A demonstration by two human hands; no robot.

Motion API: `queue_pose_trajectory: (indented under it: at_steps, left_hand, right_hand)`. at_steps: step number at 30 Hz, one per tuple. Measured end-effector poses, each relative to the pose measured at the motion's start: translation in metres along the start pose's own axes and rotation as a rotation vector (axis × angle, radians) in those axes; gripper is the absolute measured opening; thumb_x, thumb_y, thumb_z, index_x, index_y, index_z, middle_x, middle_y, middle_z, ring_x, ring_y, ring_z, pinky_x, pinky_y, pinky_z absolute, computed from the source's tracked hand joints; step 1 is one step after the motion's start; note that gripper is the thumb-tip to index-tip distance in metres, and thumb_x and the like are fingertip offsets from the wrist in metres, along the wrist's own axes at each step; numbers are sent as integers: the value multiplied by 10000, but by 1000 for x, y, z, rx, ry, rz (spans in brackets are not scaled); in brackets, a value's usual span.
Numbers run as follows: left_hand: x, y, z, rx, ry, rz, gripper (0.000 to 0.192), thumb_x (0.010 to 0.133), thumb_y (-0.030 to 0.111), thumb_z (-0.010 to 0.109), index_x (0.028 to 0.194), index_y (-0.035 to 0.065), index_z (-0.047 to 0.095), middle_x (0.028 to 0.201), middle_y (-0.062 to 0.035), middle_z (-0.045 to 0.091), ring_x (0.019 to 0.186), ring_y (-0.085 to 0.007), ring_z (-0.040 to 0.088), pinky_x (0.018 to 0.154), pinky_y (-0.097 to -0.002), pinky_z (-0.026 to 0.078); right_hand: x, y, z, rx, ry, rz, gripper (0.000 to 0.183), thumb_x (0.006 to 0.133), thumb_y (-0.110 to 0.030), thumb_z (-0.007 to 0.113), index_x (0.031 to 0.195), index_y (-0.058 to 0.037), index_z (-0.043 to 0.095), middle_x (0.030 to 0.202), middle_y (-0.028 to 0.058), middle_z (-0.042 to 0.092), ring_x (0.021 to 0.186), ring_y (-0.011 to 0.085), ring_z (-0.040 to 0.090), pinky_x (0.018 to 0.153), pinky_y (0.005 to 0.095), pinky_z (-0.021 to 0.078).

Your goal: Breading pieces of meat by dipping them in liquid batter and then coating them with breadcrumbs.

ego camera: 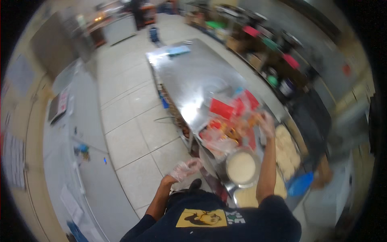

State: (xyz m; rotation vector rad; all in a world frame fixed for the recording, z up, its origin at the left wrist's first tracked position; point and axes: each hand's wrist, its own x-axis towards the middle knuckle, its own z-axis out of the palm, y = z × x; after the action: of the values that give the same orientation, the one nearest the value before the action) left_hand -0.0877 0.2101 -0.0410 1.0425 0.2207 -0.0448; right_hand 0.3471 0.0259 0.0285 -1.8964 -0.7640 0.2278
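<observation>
My left hand (186, 169), in a clear plastic glove, hangs over the floor beside the table's near edge, with nothing plainly in it. My right hand (266, 124), gloved too, reaches over the steel table (208, 66), its fingers at an orange-brown blurred piece (255, 119). Whether it grips that piece is unclear. Red packets (221, 109) and clear plastic bags (217, 143) lie in a heap left of this hand. Nearer me stands a metal bowl of creamy white mixture (241, 168). Right of my forearm is a tray of pale, coated-looking pieces (287, 151).
A tray with a pale yellow layer (246, 198) lies close to my body. A blue plastic bag (299, 184) is at the right, near another person's arm (323, 172). White chest-like units (93, 163) line the left. Crowded shelves (257, 57) run along the right wall.
</observation>
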Motion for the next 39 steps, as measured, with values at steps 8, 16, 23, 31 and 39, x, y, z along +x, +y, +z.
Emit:
queue_pose_trajectory:
  at_steps: [8, 16, 23, 31, 39]
  left_hand:
    - [138, 85, 62, 226, -167, 280, 435, 854, 164, 706, 1237, 30, 551, 1174, -31, 569, 1097, -116, 514, 947, -247, 399]
    - [192, 106, 169, 416, -255, 412, 416, 889, 125, 682, 1249, -27, 540, 1163, -82, 614, 1033, -142, 586, 894, -256, 475]
    - [186, 98, 207, 329, -287, 392, 310, 920, 130, 648, 1185, -20, 590, 1079, -69, 634, 949, -118, 594, 836, -240, 486]
    - [205, 79, 216, 445, -217, 511, 286, 961, 192, 599, 1201, 37, 583, 1098, -42, 609, 905, -91, 576, 747, -226, 483]
    - [230, 59, 203, 155, -184, 400, 354, 963, 226, 588, 1274, 87, 491, 1155, -41, 575, 974, -132, 603, 757, -240, 536]
  right_hand:
    - [-56, -135, -42, 166, -126, 65, 212, 786, -137, 746, 935, -12, 663, 877, 48, 645, 830, 145, 603, 734, 293, 499]
    - [-132, -156, -50, 276, 10, 66, 297, 767, -63, 749, 1050, 4, 686, 967, 76, 676, 890, 156, 629, 823, 294, 515]
    - [-161, -148, -66, 236, 201, 23, 219, 810, -47, 688, 1014, 30, 697, 925, 91, 693, 878, 156, 642, 819, 297, 521]
    - [-177, -127, -68, 380, 381, 94, 238, 845, -64, 664, 1057, 44, 676, 950, 105, 689, 895, 152, 642, 816, 295, 531]
    - [-215, -96, -26, 785, 338, 273, 481, 845, -60, 707, 1279, 23, 518, 1145, 121, 613, 991, 148, 616, 853, 295, 525]
